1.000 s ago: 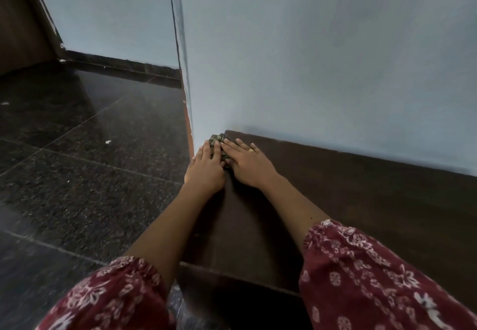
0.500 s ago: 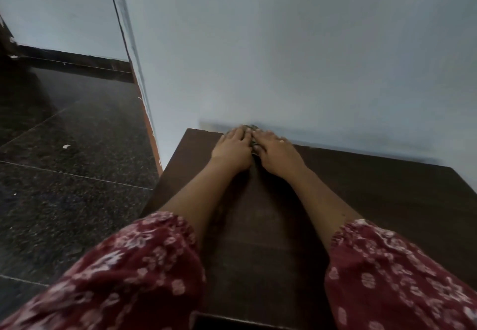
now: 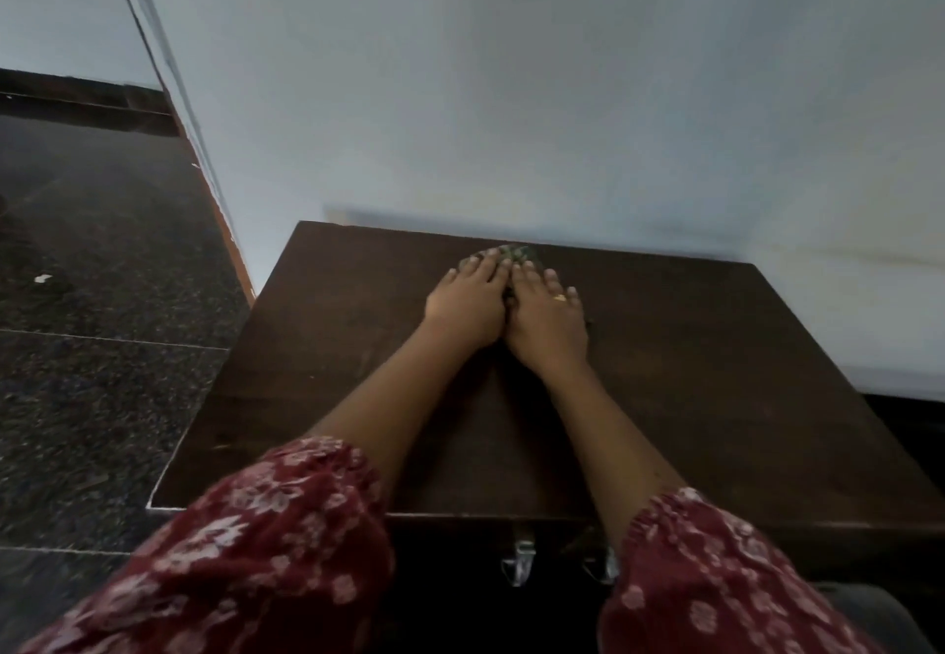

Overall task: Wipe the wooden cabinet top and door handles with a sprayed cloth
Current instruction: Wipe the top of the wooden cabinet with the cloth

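The dark wooden cabinet top fills the lower middle of the view, its back edge against a pale wall. My left hand and my right hand lie side by side, palms down, near the back edge at the middle. Both press on a small dark greenish cloth, which shows only past my fingertips; the rest is hidden under the hands. Two metal door handles hang below the front edge, the right one partly behind my sleeve.
A pale wall rises right behind the cabinet. Dark speckled stone floor lies to the left, with a wall corner and an orange skirting strip. My red floral sleeves cover the near foreground.
Both hands have slid the cloth to the right along the back edge, from the cabinet's far left corner to about its middle. The view has shifted right and down, showing the handles.
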The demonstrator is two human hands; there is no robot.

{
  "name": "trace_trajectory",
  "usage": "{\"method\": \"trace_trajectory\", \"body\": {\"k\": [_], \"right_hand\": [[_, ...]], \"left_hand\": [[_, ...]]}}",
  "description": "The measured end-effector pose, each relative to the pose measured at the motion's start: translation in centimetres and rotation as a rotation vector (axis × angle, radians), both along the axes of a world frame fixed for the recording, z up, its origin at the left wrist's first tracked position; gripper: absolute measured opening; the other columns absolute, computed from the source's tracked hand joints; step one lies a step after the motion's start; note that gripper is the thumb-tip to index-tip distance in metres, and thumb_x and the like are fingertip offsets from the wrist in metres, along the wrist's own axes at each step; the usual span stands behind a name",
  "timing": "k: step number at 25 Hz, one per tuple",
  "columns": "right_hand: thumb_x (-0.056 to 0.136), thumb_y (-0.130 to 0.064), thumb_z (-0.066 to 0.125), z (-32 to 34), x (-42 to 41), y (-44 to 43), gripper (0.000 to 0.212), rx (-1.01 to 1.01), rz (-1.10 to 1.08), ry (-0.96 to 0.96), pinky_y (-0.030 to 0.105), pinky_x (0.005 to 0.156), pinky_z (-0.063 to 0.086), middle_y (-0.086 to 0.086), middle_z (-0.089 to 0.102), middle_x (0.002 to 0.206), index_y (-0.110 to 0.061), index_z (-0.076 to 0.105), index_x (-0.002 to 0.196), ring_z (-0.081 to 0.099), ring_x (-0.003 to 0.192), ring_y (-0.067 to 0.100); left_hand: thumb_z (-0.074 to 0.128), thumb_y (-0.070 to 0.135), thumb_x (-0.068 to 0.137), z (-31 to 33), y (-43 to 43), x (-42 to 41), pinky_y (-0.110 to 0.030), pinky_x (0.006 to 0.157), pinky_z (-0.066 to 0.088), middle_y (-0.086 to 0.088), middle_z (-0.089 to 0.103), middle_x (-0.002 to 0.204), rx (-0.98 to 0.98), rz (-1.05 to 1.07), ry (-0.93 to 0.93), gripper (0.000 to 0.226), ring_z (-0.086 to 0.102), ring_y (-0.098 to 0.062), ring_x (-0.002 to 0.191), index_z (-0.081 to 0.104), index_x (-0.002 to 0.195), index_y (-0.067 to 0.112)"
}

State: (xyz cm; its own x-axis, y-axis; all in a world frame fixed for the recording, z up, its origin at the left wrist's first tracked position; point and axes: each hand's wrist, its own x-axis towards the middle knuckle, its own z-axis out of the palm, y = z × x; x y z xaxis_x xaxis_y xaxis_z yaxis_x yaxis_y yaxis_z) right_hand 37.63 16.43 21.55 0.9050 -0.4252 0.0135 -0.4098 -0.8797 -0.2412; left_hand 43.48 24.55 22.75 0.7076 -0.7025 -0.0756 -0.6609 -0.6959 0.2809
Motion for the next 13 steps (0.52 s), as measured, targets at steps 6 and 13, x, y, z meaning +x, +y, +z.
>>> {"method": "trace_trajectory", "body": {"k": [6,13], "right_hand": [[0.099,-0.027,0.027,0.4,-4.4,3.1,0.050,0.005,0.255,0.017,0.040,0.119,0.007,-0.004,0.013,0.159,-0.020,0.015,0.147,0.009,0.147,0.020],[0.100,-0.028,0.027,0.8,-11.4,-0.8,0.051,-0.024,0.338,0.061,0.039,0.119,0.007,-0.004,0.009,0.160,-0.020,0.012,0.148,0.006,0.147,0.017]], "left_hand": [[0.027,0.027,0.100,-0.2,5.8,-5.0,-0.042,0.119,0.010,0.004,-0.003,0.161,0.027,0.133,-0.010,0.056,0.003,-0.017,0.149,0.004,0.151,0.021],[0.027,0.033,0.100,0.0,3.3,-11.4,-0.043,0.118,0.013,0.002,0.005,0.161,0.060,0.120,-0.080,0.054,0.013,-0.022,0.147,0.010,0.150,0.023]]}}
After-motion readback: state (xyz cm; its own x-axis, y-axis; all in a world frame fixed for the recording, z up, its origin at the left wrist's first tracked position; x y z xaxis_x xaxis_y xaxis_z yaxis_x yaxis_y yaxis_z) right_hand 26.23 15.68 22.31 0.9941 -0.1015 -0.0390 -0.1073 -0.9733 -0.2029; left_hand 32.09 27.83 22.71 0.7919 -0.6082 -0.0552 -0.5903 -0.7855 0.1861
